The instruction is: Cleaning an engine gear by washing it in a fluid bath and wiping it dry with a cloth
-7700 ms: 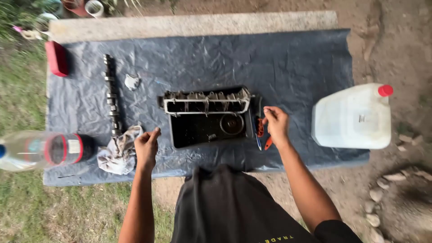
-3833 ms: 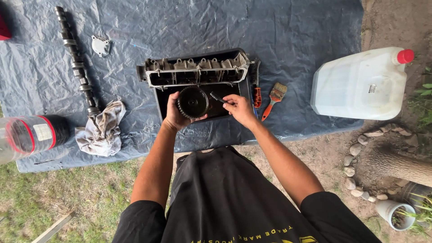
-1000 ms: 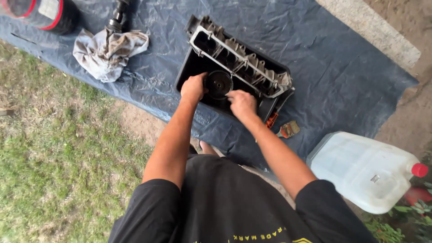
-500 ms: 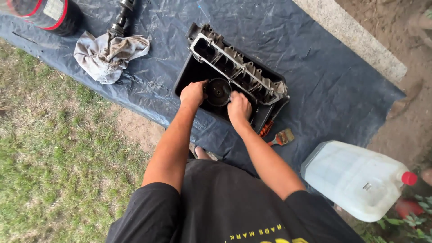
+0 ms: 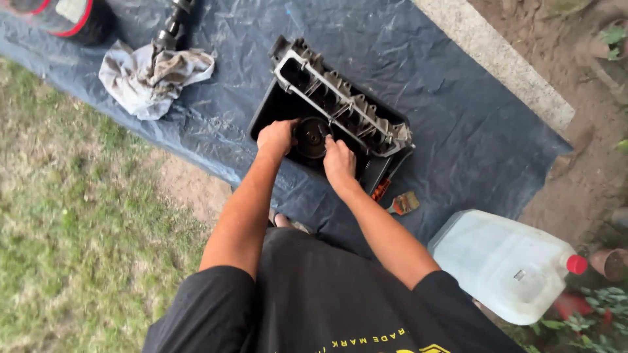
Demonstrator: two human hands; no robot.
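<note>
Hands first: our left hand (image 5: 276, 136) and right hand (image 5: 340, 162) both grip one round black part (image 5: 311, 136), held over the black tray (image 5: 268, 112) on the blue tarp (image 5: 451, 131). We also count one metal engine piece (image 5: 343, 108) in that tray, one crumpled rag (image 5: 149, 77), one brush (image 5: 404, 203) and one white jug (image 5: 507, 265).

Outdoors, in soft, even daylight with no hard shadows; a crinkled dark blue tarp (image 5: 458, 124) covers the low work surface under the hands; beyond the hands and to their right, a pale concrete edge (image 5: 497, 62) runs diagonally along the tarp's far side; past it lies bare brown dirt (image 5: 575, 144); to the left of the hands, patchy green grass (image 5: 72, 242) with a worn sandy patch (image 5: 186, 189) near the tarp's edge.
</note>
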